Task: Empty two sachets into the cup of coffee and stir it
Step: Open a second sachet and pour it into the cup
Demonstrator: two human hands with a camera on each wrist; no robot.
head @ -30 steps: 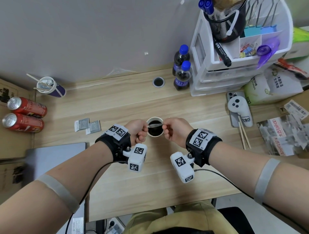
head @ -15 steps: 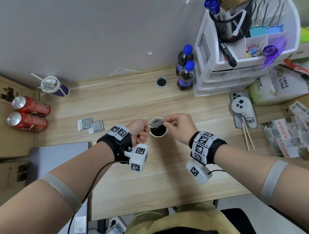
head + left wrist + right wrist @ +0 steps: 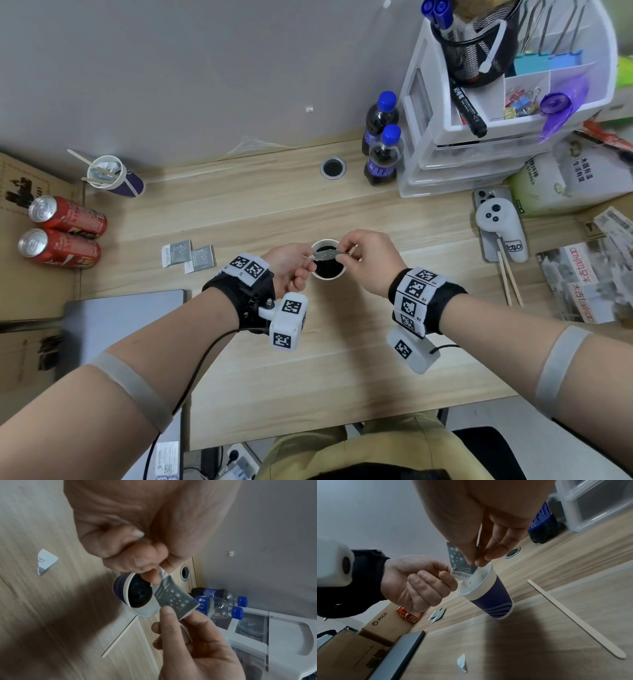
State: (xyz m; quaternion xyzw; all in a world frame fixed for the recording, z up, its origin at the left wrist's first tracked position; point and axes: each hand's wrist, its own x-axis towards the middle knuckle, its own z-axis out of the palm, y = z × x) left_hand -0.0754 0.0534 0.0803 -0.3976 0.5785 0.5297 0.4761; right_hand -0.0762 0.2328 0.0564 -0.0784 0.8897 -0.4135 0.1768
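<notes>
Sachet (image 3: 173,599), grey with white stars and unreadable print, pinched at opposite ends by left hand (image 3: 291,265) and right hand (image 3: 368,260), directly above cup (image 3: 489,595). "PICO" marks cardboard box (image 3: 380,616).

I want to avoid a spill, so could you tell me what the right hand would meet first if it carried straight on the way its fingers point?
Probably the cup: the right hand points down, pinching the sachet just above its rim.
</notes>
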